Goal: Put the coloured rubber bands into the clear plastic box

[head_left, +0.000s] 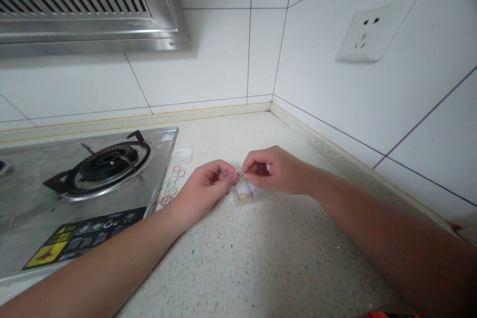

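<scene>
Head view, mid-frame: left hand (208, 183) and right hand (278, 171) pinch pale ring (239, 171) by clear box (254, 199), likely to steady it.

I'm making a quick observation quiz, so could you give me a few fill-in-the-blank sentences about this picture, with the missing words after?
1. Between the fingertips of the left hand and right hand, above a clear box, is a small ____ ring.
2. Coloured rings lie on the counter between the stove and the ____ hand.
3. The socket is on the wall to the person's ____.

Missing words: white; left; right.
</scene>
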Available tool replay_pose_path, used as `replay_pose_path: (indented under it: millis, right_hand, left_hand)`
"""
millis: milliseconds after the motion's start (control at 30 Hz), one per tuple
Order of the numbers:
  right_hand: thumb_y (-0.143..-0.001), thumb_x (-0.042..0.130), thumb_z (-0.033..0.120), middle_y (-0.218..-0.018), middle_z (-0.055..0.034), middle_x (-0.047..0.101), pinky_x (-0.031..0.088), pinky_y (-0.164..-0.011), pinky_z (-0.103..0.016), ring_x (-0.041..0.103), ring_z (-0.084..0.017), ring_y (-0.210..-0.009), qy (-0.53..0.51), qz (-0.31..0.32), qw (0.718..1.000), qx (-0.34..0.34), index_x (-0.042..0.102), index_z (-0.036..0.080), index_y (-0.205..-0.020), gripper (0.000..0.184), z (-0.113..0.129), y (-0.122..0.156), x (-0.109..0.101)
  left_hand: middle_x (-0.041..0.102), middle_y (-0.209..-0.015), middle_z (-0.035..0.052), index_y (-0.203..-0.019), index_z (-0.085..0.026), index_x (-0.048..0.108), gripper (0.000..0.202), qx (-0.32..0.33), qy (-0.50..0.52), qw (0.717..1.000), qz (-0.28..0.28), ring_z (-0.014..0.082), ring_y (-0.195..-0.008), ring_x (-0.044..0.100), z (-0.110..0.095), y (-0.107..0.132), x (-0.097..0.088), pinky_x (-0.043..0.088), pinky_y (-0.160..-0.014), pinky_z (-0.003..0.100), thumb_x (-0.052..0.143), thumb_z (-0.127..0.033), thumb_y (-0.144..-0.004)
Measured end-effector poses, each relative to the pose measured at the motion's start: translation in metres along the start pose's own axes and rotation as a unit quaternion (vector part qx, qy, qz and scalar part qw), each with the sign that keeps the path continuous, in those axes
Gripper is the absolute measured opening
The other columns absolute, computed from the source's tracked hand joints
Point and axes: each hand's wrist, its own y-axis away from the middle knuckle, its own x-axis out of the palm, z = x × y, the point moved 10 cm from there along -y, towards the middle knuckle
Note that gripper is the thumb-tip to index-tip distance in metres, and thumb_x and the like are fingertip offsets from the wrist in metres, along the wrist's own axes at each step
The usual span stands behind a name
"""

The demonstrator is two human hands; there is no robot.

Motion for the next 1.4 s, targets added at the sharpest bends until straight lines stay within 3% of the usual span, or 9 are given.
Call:
replay_pose_path:
  millis: [1400]
  right_hand:
    - [-0.084, 0.069, 0.037, -0.064, 0.0029, 0.058, 0.039, -0.053, -0.021, 0.049, -0.008, -0.057, -0.015, -0.006, 1.000, 0.006, 0.063, 0.016, -0.080, 0.022, -0.0002, 0.0005, -0.0016]
  left_hand:
    - [0.049, -0.062, -0.0061, -0.083, -0.016, 0.060, 0.024, 0.009, -0.008, 1.000, -0.003, 0.0045, -0.047, 0.036, -0.0030, 0.0009, 0.0003, 0.026, -0.044, 0.019, 0.071, -0.038, -0.085]
